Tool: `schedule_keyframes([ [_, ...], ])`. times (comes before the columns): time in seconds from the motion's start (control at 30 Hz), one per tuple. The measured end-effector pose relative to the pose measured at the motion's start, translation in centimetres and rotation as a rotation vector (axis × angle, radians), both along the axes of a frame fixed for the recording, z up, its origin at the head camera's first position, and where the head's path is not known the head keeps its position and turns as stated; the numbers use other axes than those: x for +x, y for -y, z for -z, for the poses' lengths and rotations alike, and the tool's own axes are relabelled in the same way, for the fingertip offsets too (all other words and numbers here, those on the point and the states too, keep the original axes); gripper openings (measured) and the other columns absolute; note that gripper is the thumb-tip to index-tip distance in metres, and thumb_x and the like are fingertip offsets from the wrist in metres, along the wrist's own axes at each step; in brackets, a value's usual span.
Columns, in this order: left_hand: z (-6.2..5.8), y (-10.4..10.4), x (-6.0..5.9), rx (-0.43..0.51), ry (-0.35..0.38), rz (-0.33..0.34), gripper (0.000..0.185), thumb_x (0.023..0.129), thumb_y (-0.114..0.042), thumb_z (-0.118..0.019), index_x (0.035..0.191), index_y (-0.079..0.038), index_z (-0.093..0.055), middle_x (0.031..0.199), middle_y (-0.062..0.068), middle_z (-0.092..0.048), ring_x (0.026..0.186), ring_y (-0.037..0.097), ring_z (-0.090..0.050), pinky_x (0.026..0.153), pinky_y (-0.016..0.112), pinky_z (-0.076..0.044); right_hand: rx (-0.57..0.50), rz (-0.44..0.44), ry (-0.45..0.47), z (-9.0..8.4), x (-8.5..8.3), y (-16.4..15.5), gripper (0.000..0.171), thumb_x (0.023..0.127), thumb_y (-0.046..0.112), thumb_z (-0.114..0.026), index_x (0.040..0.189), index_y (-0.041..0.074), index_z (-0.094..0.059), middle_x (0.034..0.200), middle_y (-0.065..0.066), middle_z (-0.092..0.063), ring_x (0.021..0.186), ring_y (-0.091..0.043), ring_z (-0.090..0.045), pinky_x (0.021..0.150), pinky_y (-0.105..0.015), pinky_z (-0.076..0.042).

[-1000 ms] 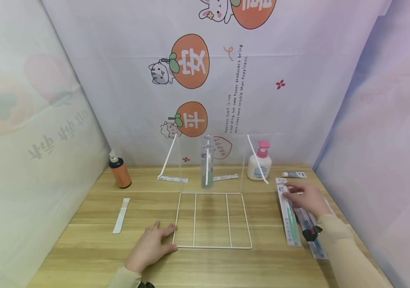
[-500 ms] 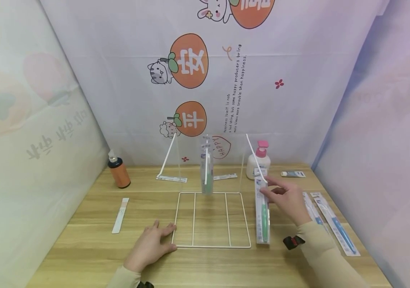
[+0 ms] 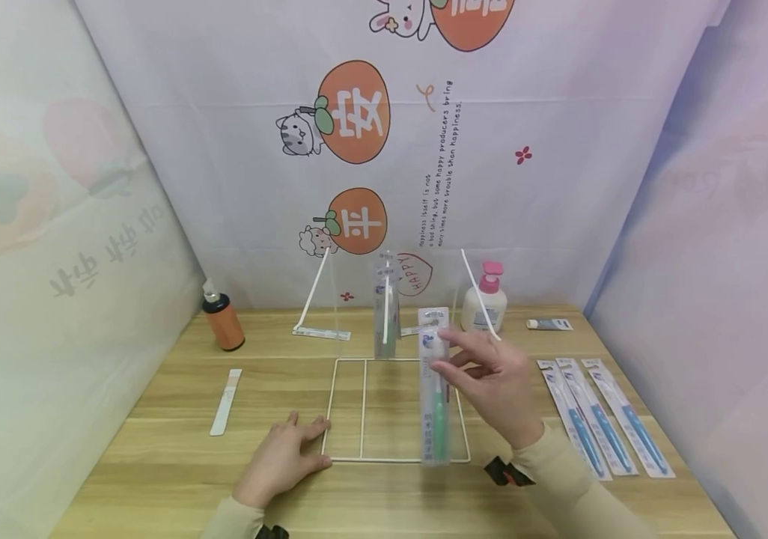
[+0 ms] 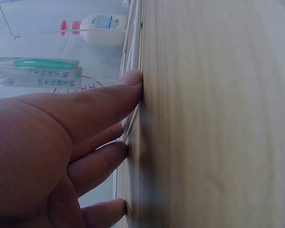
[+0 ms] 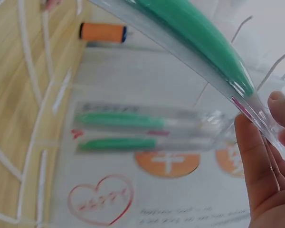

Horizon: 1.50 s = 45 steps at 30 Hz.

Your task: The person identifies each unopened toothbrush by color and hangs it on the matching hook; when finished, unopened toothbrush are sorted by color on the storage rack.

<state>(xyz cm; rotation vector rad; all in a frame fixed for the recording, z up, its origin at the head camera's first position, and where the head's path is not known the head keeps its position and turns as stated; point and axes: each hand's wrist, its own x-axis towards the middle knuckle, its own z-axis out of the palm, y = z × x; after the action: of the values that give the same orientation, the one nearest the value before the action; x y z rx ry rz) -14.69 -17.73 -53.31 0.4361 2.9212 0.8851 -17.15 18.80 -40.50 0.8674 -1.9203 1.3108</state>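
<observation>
A packaged green toothbrush (image 3: pixel 435 389) hung upright over the right part of the clear organiser's white frame (image 3: pixel 397 410), pinched near its top by the right hand (image 3: pixel 492 385). The left hand (image 3: pixel 283 463) lay flat with straight fingers on the wooden table (image 3: pixel 155 449), touching the frame's near left corner.

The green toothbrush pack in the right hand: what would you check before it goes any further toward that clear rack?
1. Grip: right hand pinches the green toothbrush pack near its upper part, between thumb and fingers. Ok.
2. Pack attitude: hangs roughly upright over the right section of the white wire frame. Ok.
3. Rack steadied: left hand lies flat on the table, fingertips at the frame's left front corner. Ok.
4. Rack occupancy: one packed toothbrush already stands in the middle section. Whether the right section is free: cannot tell.
5. Remaining stock: three blue toothbrush packs lie on the table to the right. Ok.
</observation>
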Motion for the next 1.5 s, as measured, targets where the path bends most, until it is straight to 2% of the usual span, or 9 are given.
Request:
schedule_keyframes([
  [0.1,0.0,0.0,0.0,0.000,0.001,0.004,0.063,0.087,-0.038,-0.091,0.143,-0.014,-0.072,0.148,0.008,-0.066,0.146,0.063,-0.040,0.118,0.080,-0.027,-0.064,-0.082,-0.058,-1.1,1.2,1.5,0.043,0.083,-0.002,-0.091,0.124,0.001,-0.078,0.107,-0.014,-0.078,0.079,-0.015,-0.078,0.058,-0.026,-0.063],
  [0.27,0.0,0.0,0.0,0.002,0.008,0.000,0.064,0.087,-0.038,-0.090,0.143,-0.015,-0.072,0.149,0.009,-0.066,0.146,0.062,-0.040,0.119,0.078,-0.027,-0.118,-0.183,-0.178,-2.1,2.5,3.4,0.036,0.094,0.017,-0.087,0.121,-0.005,-0.078,0.104,-0.019,-0.075,0.074,-0.016,-0.078,0.057,-0.026,-0.063],
  [0.5,-0.2,0.0,0.0,-0.008,-0.003,-0.011,0.064,0.086,-0.040,-0.091,0.143,-0.016,-0.072,0.148,0.010,-0.067,0.146,0.062,-0.041,0.119,0.077,-0.027,-0.106,-0.224,-0.259,-2.3,2.8,5.2,0.033,0.095,0.015,-0.085,0.121,-0.004,-0.078,0.101,-0.020,-0.073,0.070,-0.018,-0.076,0.056,-0.024,-0.062],
  [0.87,-0.1,0.1,0.0,-0.006,-0.013,-0.007,0.063,0.087,-0.038,-0.091,0.143,-0.015,-0.072,0.149,0.011,-0.066,0.145,0.063,-0.041,0.119,0.076,-0.030,-0.018,-0.169,-0.209,-1.2,2.0,6.2,0.034,0.098,0.018,-0.082,0.127,0.001,-0.077,0.105,-0.014,-0.074,0.071,-0.016,-0.075,0.058,-0.021,-0.062],
  [1.03,-0.2,0.0,0.0,-0.007,-0.015,-0.003,0.062,0.087,-0.037,-0.090,0.143,-0.015,-0.072,0.149,0.010,-0.066,0.145,0.063,-0.041,0.119,0.077,-0.028,0.018,-0.131,-0.166,-0.6,1.2,6.3,0.042,0.089,0.003,-0.089,0.128,0.003,-0.076,0.109,-0.012,-0.074,0.075,-0.018,-0.077,0.060,-0.020,-0.062],
  [1.2,-0.2,0.0,0.1,-0.006,-0.014,-0.001,0.063,0.087,-0.038,-0.090,0.143,-0.015,-0.072,0.149,0.009,-0.066,0.145,0.063,-0.041,0.119,0.077,-0.028,0.025,-0.090,-0.122,-0.2,0.1,6.5,0.051,0.082,-0.010,-0.089,0.128,0.004,-0.075,0.112,-0.012,-0.075,0.081,-0.023,-0.079,0.065,-0.023,-0.064],
  [1.5,0.0,0.1,0.0,-0.003,-0.010,0.006,0.064,0.087,-0.039,-0.090,0.143,-0.015,-0.072,0.148,0.009,-0.067,0.145,0.063,-0.041,0.119,0.077,-0.028,0.003,0.014,-0.124,0.2,-3.0,7.1,0.046,0.084,-0.011,-0.087,0.127,0.001,-0.075,0.114,-0.016,-0.078,0.085,-0.029,-0.080,0.070,-0.027,-0.065],
])
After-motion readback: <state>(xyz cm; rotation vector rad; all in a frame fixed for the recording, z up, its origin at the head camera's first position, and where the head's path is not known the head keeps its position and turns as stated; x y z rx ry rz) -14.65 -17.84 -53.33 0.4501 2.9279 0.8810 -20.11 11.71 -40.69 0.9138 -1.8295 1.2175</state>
